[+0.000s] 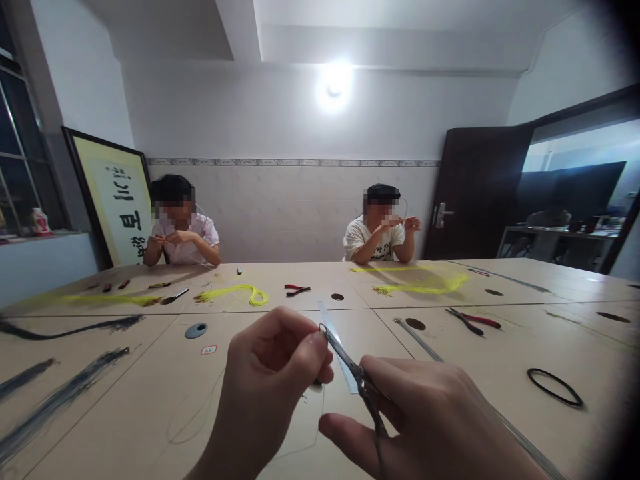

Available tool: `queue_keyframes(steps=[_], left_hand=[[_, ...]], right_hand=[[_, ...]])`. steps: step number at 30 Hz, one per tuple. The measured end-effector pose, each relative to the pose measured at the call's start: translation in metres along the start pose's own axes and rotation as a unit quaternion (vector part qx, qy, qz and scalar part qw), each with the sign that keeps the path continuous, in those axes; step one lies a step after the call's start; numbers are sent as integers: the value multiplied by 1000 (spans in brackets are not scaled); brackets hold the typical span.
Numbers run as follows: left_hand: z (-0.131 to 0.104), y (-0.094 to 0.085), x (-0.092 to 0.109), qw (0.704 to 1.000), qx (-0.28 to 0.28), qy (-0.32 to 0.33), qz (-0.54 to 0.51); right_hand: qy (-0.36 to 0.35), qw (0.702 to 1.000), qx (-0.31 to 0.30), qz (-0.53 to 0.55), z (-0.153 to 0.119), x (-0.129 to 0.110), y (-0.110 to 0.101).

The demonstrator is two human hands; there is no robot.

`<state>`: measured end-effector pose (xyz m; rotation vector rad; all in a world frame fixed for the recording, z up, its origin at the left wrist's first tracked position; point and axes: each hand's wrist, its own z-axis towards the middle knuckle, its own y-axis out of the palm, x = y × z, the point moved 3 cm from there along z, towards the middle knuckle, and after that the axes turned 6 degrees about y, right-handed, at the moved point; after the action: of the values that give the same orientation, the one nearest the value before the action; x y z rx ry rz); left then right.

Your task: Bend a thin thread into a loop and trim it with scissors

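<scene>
Line is pinched up between thumb and forefinger by the left hand; now what looks like its loop is met by the scissors, gripped in the right hand. Loop-working, seemingly; steady fingertips and careful tip placement are needed.
</scene>
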<state>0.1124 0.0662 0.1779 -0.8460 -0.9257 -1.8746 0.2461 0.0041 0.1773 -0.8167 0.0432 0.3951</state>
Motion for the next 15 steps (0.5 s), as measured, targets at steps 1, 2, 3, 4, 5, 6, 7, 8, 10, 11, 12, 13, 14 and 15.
queue_keyframes(steps=[1,2,3,4,5,6,7,8,10,11,12,13,14,15], left_hand=[[0,0,0,1000,-2,0,-1],[0,0,0,1000,-3,0,-1],[0,0,-1,1000,-4,0,1],[0,0,-1,1000,-2,0,3],[0,0,-1,1000,0,0,6],[0,0,-1,1000,1,0,6],[0,1,-1,1000,2,-1,4],[0,1,-1,1000,3,-4,3],[0,1,-1,1000,2,-5,-2],[0,1,-2,1000,2,-4,-4],[1,0,-2,1000,2,-3,-6],[1,0,-2,1000,2,-1,-10],[1,-1,-3,1000,1,-1,-14],[1,-1,-4,1000,-2,-3,-16]], right_hand=[[-2,1000,-1,0,0,0,0],[-3,1000,-1,-2,-1,0,0],[-2,1000,-1,-2,-1,0,-1],[0,1000,-1,-2,-2,0,-2],[5,1000,-2,-1,-2,0,-3],[11,1000,-4,-1,-2,0,-3],[15,1000,-5,-1,-3,0,-4],[18,1000,-5,-1,-3,0,-4],[16,1000,-8,-1,-3,0,-3],[13,1000,-9,-1,-3,0,-1],[10,1000,-8,0,-2,1,0],[8,1000,-10,0,-2,1,1],[6,1000,-13,0,-1,2,3],[3,1000,-13,-1,0,2,3]])
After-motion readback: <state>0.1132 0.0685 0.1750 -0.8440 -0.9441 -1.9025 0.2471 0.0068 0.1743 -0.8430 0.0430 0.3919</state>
